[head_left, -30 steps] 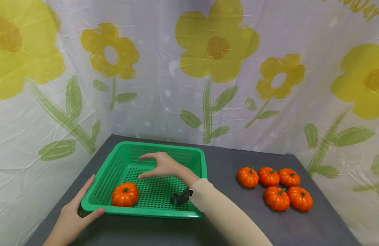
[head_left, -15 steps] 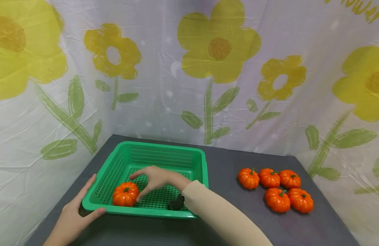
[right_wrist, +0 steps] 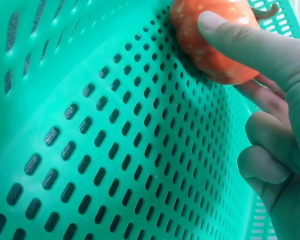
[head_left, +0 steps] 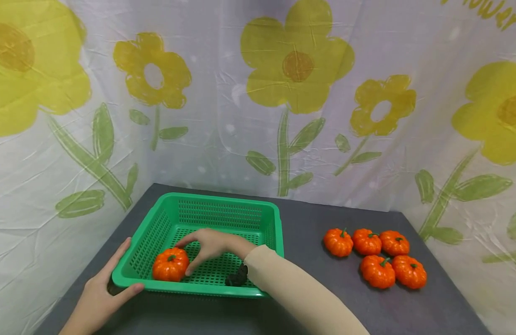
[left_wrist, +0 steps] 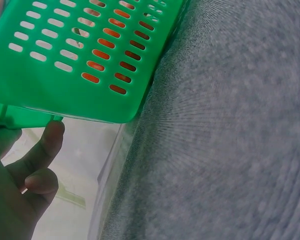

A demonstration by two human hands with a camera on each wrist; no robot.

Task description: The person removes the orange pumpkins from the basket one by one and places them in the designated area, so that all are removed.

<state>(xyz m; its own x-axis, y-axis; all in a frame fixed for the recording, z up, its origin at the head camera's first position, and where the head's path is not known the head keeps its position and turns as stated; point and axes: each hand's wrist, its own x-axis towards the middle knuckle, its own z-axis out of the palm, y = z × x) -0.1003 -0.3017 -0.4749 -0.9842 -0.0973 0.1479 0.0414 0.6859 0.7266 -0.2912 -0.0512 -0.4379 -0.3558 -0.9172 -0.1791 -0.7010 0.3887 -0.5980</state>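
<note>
A glossy orange pumpkin (head_left: 169, 267) with a green stem sits in the near left corner of a green perforated basket (head_left: 191, 288). My right hand (head_left: 212, 244) reaches into the basket and grips this pumpkin from its right side. In the right wrist view the thumb (right_wrist: 235, 37) presses on the pumpkin (right_wrist: 187, 25), an index finger goes behind it, and the other fingers curl below. My left hand (head_left: 94, 298) holds the basket's near left corner, thumb at the front rim. From the left wrist, its fingertips (left_wrist: 52, 132) meet the rim's underside.
Several more orange pumpkins (head_left: 377, 271) stand in two rows on the dark grey tabletop (head_left: 308, 260), right of the basket. A dark wrist strap (head_left: 238, 275) shows beneath the right sleeve. A white curtain (head_left: 216, 139) with painted yellow flowers hangs behind and on both sides.
My right hand has come down and toward the near left, from above the basket's middle to the pumpkin, and now grips it. The left hand and basket stay put.
</note>
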